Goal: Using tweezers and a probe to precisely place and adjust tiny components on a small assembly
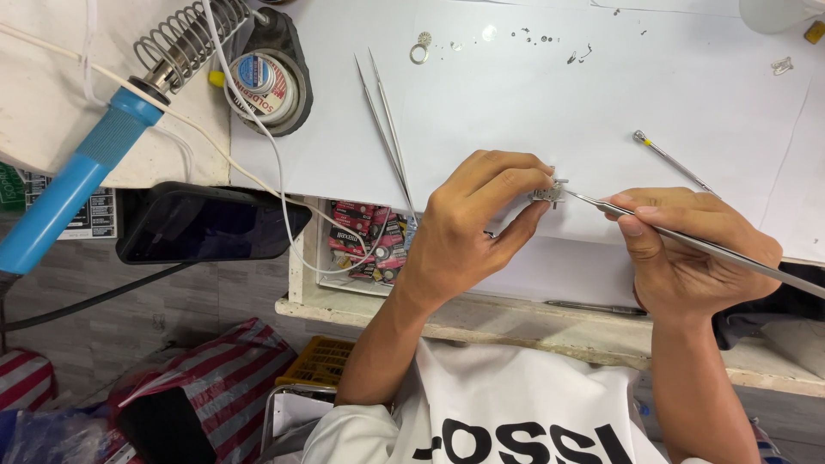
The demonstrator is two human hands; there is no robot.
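My left hand (468,228) pinches a small metal part (546,194) between thumb and fingers over white paper (533,94). My right hand (687,253) grips a pair of steel tweezers (730,253), and their tips touch the small part from the right. Both hands hover just above the front of the workbench.
A second pair of tweezers (385,125) lies on the paper left of my left hand. A blue soldering iron (82,176) rests in a coil stand (193,34) beside a solder tin (262,84). A dark phone (206,223), a white cable, a thin metal tool (675,161) and tiny loose parts (421,47) lie about.
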